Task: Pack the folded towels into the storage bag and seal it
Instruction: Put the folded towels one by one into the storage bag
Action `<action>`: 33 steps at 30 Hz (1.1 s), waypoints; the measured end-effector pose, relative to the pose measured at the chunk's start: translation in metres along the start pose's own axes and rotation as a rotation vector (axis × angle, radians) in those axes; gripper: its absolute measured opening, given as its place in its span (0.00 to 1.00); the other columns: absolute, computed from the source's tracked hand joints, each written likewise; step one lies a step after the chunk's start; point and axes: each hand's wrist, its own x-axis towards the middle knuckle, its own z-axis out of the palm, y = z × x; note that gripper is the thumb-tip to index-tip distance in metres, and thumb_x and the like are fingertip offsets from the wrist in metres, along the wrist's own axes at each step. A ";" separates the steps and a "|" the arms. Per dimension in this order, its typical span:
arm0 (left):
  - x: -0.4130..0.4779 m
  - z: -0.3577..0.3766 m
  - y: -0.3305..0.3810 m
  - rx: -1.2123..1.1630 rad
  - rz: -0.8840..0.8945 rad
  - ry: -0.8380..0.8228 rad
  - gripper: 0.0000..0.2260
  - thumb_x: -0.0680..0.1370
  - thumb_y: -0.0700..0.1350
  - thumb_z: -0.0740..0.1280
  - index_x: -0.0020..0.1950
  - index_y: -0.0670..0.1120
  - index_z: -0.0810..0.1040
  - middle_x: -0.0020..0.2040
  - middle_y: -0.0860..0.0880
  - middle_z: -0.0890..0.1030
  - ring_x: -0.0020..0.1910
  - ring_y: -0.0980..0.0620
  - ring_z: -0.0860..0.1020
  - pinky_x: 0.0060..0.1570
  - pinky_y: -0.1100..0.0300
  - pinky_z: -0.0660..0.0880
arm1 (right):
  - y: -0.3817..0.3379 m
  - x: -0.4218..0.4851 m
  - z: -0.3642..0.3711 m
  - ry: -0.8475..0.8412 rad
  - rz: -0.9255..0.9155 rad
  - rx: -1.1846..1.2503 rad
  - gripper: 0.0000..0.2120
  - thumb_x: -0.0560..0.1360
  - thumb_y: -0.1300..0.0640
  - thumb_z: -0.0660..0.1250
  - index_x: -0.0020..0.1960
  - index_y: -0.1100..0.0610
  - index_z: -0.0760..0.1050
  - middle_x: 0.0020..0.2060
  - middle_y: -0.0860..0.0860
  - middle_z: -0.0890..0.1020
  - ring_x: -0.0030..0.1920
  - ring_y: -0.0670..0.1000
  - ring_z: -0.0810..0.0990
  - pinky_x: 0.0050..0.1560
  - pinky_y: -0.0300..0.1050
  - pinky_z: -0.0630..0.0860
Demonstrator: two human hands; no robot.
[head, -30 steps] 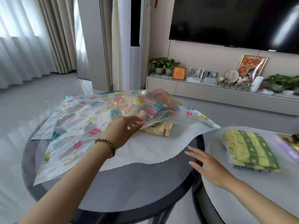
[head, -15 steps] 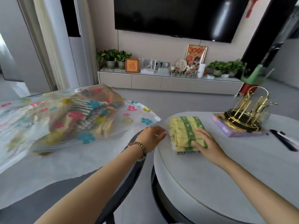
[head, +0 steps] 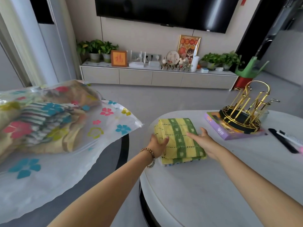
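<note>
A folded yellow-and-green towel stack (head: pixel 178 136) lies on the white round table (head: pixel 205 185). My left hand (head: pixel 158 145) grips its left edge, thumb on top. My right hand (head: pixel 202 141) lies on the stack's right side with fingers nearly straight. A clear storage bag (head: pixel 98 133) with coloured flowers lies on the dark round table (head: pixel 105 171) at the left. Several folded towels (head: pixel 42 122) show through it.
On the white table behind the stack sit a gold wire rack (head: pixel 244 110) on a purple box (head: pixel 221 130), and a black pen (head: pixel 282 141) at the right. A gap separates the two tables. A TV cabinet (head: pixel 157 76) with plants stands across the room.
My view swung right from the bag to the white table. My left hand left the bag and took hold of the yellow-green stack's left edge; my right hand came onto its right side.
</note>
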 end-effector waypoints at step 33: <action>-0.304 -0.254 -0.050 0.229 0.614 0.551 0.18 0.71 0.59 0.63 0.54 0.49 0.74 0.42 0.53 0.80 0.41 0.55 0.78 0.41 0.65 0.73 | -0.138 -0.236 0.143 -0.828 -0.190 0.483 0.33 0.44 0.48 0.84 0.47 0.57 0.85 0.49 0.57 0.85 0.46 0.55 0.85 0.39 0.47 0.82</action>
